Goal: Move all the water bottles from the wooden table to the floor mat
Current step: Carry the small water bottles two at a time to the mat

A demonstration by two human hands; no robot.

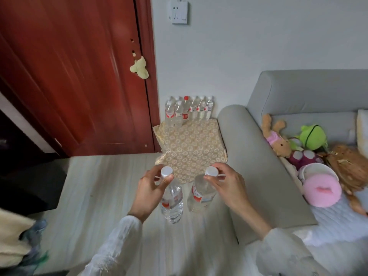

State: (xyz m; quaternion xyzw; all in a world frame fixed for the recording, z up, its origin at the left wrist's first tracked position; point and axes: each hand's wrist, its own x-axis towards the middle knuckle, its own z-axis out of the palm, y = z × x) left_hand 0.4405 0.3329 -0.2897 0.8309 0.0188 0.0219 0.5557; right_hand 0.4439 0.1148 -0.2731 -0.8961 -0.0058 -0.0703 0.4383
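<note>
I'm holding two water bottles by the necks, both hanging upright over the floor short of the mat [191, 148]. Left hand [151, 188] fingers are pinching the left bottle [171, 198] just under its white cap; right hand [225, 184] is gripping the right bottle [201, 194] the same way. A row of bottles [188, 110] is standing at the mat's far edge by the wall.
</note>
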